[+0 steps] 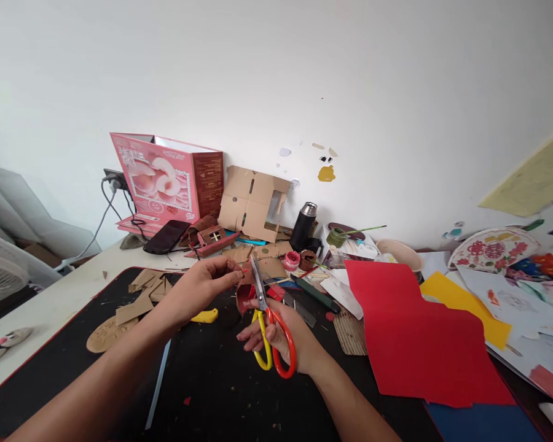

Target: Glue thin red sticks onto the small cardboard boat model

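Note:
My right hand (pixel 299 337) holds a pair of scissors (pixel 260 288) with one yellow and one orange-red handle loop, the blades pointing up and away and nearly closed. My left hand (pixel 209 281) is closed in a pinch just left of the blade tips. A tiny red scrap (pixel 244 270) shows at its fingertips; it looks like paper, though most of it is hidden. Behind and below the blades is a dark red curved piece (pixel 245 294), partly covered by the scissors. A yellow handle (pixel 206 316) pokes out beneath my left wrist.
Brown cardboard scraps (pixel 150 288) lie left on the black mat (pixel 212 393). A large red sheet (pixel 415 331) spreads at right. Behind stand a pink box (pixel 156 178), a cardboard panel (pixel 251 202), a black flask (pixel 303 226) and open paint jars (pixel 292 261). A green cutter (pixel 316 293) lies mid-table.

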The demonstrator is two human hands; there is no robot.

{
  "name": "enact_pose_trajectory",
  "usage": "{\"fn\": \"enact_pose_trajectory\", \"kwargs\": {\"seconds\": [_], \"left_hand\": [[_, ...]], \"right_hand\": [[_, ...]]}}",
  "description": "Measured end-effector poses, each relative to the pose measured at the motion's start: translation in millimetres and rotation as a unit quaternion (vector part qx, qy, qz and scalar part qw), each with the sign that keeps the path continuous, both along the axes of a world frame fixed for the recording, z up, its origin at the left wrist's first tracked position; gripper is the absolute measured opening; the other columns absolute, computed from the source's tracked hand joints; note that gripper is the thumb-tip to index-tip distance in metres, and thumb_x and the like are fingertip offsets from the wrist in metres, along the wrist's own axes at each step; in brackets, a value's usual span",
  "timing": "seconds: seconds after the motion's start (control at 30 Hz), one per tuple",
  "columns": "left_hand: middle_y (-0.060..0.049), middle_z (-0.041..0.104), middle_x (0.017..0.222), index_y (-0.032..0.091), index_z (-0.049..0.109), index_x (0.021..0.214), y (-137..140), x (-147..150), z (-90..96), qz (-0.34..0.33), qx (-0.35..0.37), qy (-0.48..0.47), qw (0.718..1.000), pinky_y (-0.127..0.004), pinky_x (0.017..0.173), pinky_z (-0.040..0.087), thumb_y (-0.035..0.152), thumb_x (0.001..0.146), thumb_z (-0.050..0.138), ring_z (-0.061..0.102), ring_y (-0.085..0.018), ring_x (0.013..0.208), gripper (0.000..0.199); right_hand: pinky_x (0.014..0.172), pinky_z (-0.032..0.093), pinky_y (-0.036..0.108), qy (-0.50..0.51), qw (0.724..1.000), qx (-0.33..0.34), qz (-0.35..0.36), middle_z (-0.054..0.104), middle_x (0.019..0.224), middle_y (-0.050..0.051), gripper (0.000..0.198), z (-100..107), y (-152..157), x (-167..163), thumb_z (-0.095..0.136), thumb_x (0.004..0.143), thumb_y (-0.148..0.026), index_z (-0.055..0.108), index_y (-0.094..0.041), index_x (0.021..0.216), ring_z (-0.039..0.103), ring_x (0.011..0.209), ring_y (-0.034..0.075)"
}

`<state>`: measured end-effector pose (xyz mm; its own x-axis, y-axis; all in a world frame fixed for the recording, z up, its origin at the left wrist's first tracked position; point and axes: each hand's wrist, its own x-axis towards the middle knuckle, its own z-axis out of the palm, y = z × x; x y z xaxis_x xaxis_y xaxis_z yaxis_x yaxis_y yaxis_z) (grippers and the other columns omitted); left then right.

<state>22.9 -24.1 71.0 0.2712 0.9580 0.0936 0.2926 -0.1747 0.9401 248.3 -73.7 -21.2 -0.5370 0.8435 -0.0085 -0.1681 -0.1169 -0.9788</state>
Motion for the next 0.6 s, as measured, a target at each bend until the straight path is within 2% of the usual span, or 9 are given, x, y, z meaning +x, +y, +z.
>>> {"fn": "enact_pose_trajectory", "kwargs": {"seconds": [0.37,0.6], "left_hand": [[-0.001,0.066,0.073,0.021,0.073,0.078,-2.8,0.7,3.8,0.004,-0.013,-0.001,1.000,-0.027,0.059,0.042,0.063,0.080,0.073,0.053,-0.017,0.065,0.042],[-0.002,0.067,0.076,0.021,0.072,0.077,-4.3,-1.2,1.4,0.001,-0.018,-0.011,1.000,-0.028,0.064,0.044,0.066,0.078,0.075,0.055,-0.018,0.069,0.045]], "right_hand": [[0.081,0.060,0.039,0.001,1.000,0.007,0.011,0.081,0.110,0.020,0.105,2.5,-1.2,-1.5,0.077,0.073,-0.089,0.056,-0.016,0.146,0.082,0.088,0.029],[0.089,0.060,0.046,-0.008,1.000,-0.002,0.018,0.080,0.112,0.020,0.107,6.4,-5.8,5.0,0.081,0.071,-0.085,0.055,-0.016,0.149,0.082,0.091,0.031]]}}
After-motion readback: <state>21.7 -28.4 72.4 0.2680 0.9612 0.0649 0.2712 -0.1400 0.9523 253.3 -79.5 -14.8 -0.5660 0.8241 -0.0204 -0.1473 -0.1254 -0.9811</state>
